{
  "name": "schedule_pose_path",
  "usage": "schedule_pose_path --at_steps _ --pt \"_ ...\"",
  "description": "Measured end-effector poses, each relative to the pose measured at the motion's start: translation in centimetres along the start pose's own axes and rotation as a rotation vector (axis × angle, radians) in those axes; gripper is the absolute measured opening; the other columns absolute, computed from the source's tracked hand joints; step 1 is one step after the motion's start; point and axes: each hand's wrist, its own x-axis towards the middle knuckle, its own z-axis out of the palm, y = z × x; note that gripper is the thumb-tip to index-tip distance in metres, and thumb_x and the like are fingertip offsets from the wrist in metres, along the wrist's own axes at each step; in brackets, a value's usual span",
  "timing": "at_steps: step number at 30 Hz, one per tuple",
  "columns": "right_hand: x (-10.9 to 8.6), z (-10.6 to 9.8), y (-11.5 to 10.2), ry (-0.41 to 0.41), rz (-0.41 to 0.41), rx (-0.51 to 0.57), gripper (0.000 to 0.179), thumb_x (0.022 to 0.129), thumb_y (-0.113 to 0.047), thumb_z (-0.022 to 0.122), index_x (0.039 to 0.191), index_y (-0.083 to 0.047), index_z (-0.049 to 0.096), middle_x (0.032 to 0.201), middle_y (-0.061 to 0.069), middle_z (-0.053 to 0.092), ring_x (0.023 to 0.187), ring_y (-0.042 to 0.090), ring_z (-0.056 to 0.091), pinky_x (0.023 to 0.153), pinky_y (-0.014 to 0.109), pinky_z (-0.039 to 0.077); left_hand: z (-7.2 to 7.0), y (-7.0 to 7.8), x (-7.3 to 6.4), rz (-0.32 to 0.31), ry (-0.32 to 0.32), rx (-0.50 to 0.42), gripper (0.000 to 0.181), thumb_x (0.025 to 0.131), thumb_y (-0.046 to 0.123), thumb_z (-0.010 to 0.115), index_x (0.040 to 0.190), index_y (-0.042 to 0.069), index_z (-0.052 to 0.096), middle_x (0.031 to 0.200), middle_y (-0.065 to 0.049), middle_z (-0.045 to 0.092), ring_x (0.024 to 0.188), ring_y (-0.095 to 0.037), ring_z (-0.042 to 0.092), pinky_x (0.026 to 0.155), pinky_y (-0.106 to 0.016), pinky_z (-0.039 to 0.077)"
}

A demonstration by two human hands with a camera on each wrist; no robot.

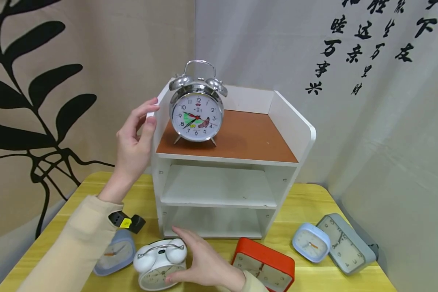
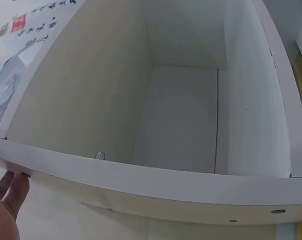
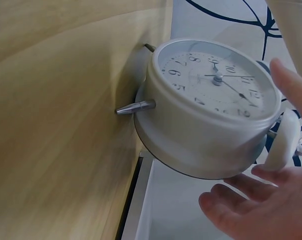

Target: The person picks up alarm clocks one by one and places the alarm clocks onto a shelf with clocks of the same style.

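A silver twin-bell alarm clock [image 1: 197,115] stands upright on the brown top of the white shelf unit [image 1: 219,184], towards its left. My left hand [image 1: 135,138] touches the unit's upper left side panel with its fingertips; in the left wrist view, fingers [image 2: 16,195] show against the outer side. On the table in front of the unit, a white twin-bell alarm clock [image 1: 160,263] is within the spread right hand [image 1: 208,259]. Its thumb passes before the dial, and the other fingers [image 3: 225,205] lie behind the case, loosely bent; firm contact cannot be made out.
A red rectangular clock [image 1: 264,263] lies right of my right hand. Farther right, a small light-blue clock [image 1: 311,242] leans by a grey clock [image 1: 346,243]. Another blue clock [image 1: 114,253] sits under the left forearm. Curtains [image 1: 263,48] hang behind the yellow wooden table [image 1: 310,202].
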Motion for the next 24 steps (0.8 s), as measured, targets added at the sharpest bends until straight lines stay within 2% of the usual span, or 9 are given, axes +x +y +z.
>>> schedule_pose_path --at_steps 5,15,20,24 --pt "0.3 -0.1 0.3 -0.013 -0.002 0.036 0.102 0.081 -0.049 0.089 0.164 -0.024 0.035 0.165 0.0 0.048 0.149 0.024 0.052 0.118 0.046 0.051 0.1 0.0 0.0 0.0 -0.001 -0.011 0.039 0.111 0.023 0.051 0.143 0.002 0.058 0.158 -0.007 0.057 0.132 -0.007 0.061 0.095 -0.005 0.053" --pt "1.0 0.3 0.7 -0.017 -0.026 0.131 0.091 0.08 -0.039 0.092 0.157 -0.018 0.047 0.15 -0.001 0.063 0.133 0.009 0.06 0.11 0.027 0.052 0.1 -0.1 0.0 0.013 0.006 -0.02 0.041 0.111 0.028 0.051 0.142 0.001 0.058 0.158 -0.009 0.057 0.129 -0.002 0.06 0.094 -0.005 0.053" --pt "1.1 0.5 0.9 -0.013 -0.052 0.162 0.078 0.081 -0.034 0.092 0.148 -0.018 0.056 0.134 -0.004 0.073 0.118 0.0 0.063 0.1 0.018 0.052 0.1 -0.1 -0.1 0.016 0.007 -0.015 0.041 0.111 0.028 0.052 0.142 0.001 0.058 0.158 -0.009 0.057 0.132 -0.007 0.06 0.097 -0.006 0.053" --pt "1.1 0.7 0.9 -0.016 -0.064 0.181 0.071 0.081 -0.03 0.092 0.143 -0.015 0.059 0.129 -0.003 0.076 0.114 -0.002 0.064 0.098 0.016 0.052 0.0 -0.2 -0.2 0.011 0.004 -0.01 0.04 0.111 0.027 0.052 0.142 0.002 0.058 0.158 -0.007 0.057 0.135 -0.014 0.061 0.099 -0.007 0.053"
